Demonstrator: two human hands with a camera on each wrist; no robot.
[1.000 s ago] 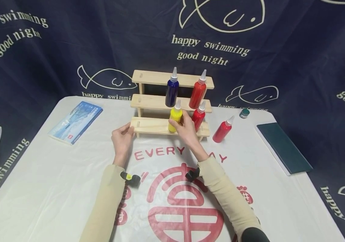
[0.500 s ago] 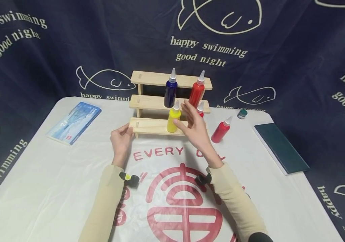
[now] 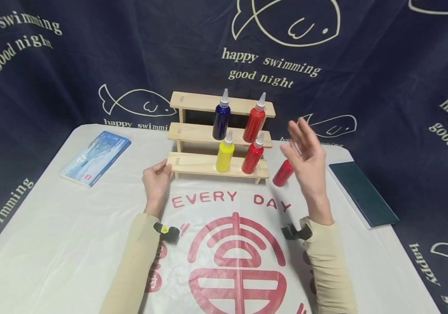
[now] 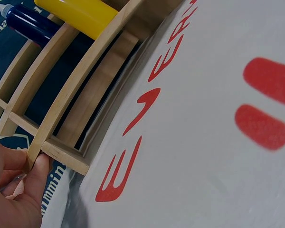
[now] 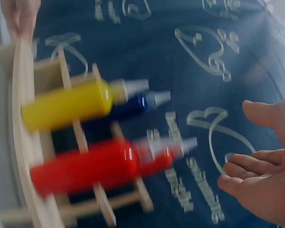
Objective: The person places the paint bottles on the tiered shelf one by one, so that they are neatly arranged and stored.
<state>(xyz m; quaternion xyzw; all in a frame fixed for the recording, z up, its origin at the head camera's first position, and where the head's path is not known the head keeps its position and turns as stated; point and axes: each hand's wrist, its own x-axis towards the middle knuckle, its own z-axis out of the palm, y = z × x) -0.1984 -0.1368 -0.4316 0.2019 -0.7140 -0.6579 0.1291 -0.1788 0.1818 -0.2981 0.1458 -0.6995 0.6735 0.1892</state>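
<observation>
My left hand (image 3: 155, 185) pinches the left end of the bottom step of a three-tier wooden rack (image 3: 192, 162); the left wrist view shows thumb and finger on that end. Upright on the bottom step stand a yellow squeeze bottle (image 3: 225, 158) and a red squeeze bottle (image 3: 252, 159). Behind them, the middle step bears a dark blue bottle (image 3: 221, 122) and another red bottle (image 3: 254, 125). Raised to the right of the rack, my right hand (image 3: 311, 170) holds nothing, its fingers loosely extended. It partly covers a third red bottle (image 3: 282, 173) on the table.
A blue-and-white book (image 3: 95, 158) lies on the table at the left. Toward the right edge lies a dark green notebook (image 3: 363, 194). A navy curtain (image 3: 149, 56) with fish drawings hangs close behind the rack.
My right hand has let go of the yellow bottle and moved right, away from the rack. The yellow bottle stays on the bottom step. My left hand keeps its grip on the rack.
</observation>
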